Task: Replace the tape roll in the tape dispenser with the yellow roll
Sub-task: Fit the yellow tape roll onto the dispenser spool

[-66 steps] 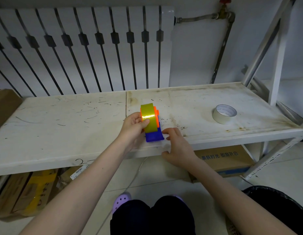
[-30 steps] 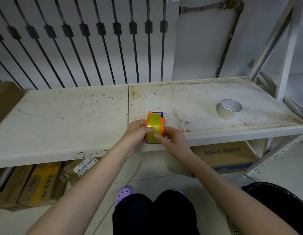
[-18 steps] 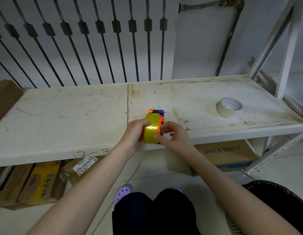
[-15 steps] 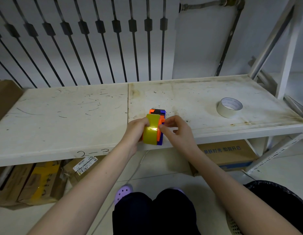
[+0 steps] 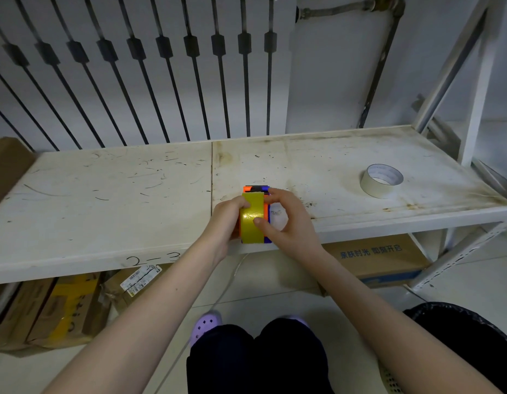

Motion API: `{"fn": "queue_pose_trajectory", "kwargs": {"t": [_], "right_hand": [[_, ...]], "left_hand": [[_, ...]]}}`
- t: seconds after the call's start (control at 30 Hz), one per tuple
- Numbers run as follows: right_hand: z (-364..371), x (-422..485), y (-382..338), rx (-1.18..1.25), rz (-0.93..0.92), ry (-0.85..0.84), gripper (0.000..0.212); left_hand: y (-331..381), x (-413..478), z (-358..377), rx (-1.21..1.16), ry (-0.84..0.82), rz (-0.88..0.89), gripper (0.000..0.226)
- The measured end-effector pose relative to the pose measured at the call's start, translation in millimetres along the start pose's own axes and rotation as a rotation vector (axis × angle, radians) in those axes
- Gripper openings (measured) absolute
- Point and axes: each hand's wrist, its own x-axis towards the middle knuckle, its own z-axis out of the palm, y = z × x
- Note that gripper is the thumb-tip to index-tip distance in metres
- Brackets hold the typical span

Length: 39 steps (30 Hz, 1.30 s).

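The yellow tape roll sits in the orange and blue tape dispenser near the front edge of the white shelf. My left hand grips the dispenser and roll from the left, thumb on top of the yellow tape. From the right, my right hand curls around the same dispenser: its thumb presses the roll's face and its fingers reach over the dispenser's far end. A white tape roll lies flat on the shelf at the right, apart from both hands.
Cardboard boxes and a printed carton lie under the shelf. A brown box stands at the shelf's left end. Slanted shelf posts rise at the right. A black bin stands at the lower right.
The dispenser with the yellow roll was pulled toward the front edge and turned. My right hand came up off the shelf and closed around the dispenser's right side, thumb now on the roll.
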Motion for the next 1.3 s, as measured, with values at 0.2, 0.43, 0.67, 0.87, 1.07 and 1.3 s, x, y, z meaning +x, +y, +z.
{"fn": "queue_pose_trajectory", "kwargs": {"t": [0.2,0.43,0.67,0.87,1.07,1.3], "right_hand": [[2,-14,6,-0.150,-0.182,0.016,0.032],[-3,-2,5,0.095,0.075,-0.100,0.066],[-3,5,6,0.005,0.053,-0.183,0.075],[-5,-1,4,-0.263,-0.289,-0.146,0.077],[-9,1,4,-0.046,-0.183,-0.160,0.067],[-10,4,6,-0.039,-0.003,-0.289,0.081]], "left_hand": [[2,0,4,-0.065,0.004,-0.042,0.018],[6,-2,6,0.025,-0.006,-0.038,0.028],[5,-3,-1,0.006,-0.054,-0.048,0.028],[9,-2,1,0.024,-0.024,-0.064,0.029],[12,-2,2,0.086,-0.006,-0.037,0.020],[16,-7,3,0.241,-0.018,-0.022,0.018]]}}
